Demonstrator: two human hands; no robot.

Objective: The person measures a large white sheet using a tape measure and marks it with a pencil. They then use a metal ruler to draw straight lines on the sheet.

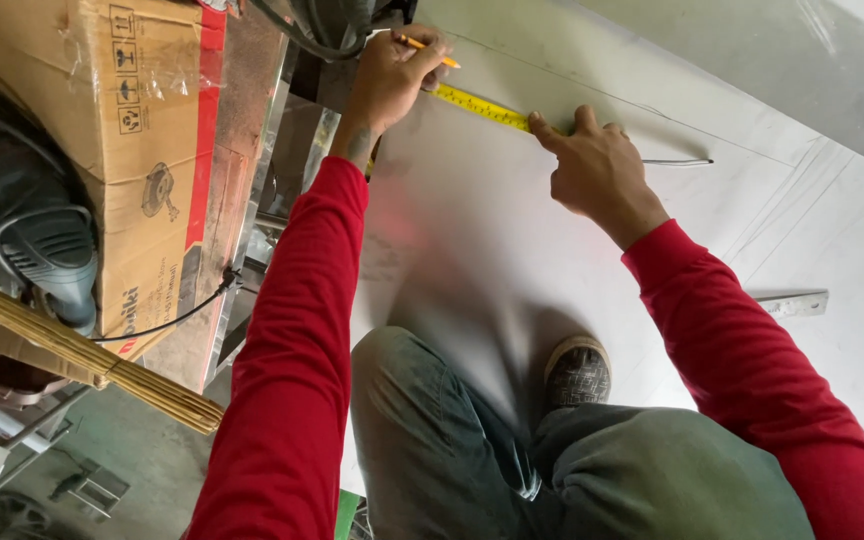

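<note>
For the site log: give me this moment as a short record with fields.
left hand: holds a pencil at the yellow tape measure
right hand: presses the tape flat on the white sheet
foot: a shoe rests on the sheet
nearby: cardboard box, metal ruler, bundle of sticks

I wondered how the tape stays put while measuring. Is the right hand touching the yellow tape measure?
Touching. The head view shows the right hand pressing its forefinger tip onto the yellow tape measure, pinning it to the white sheet.
</note>
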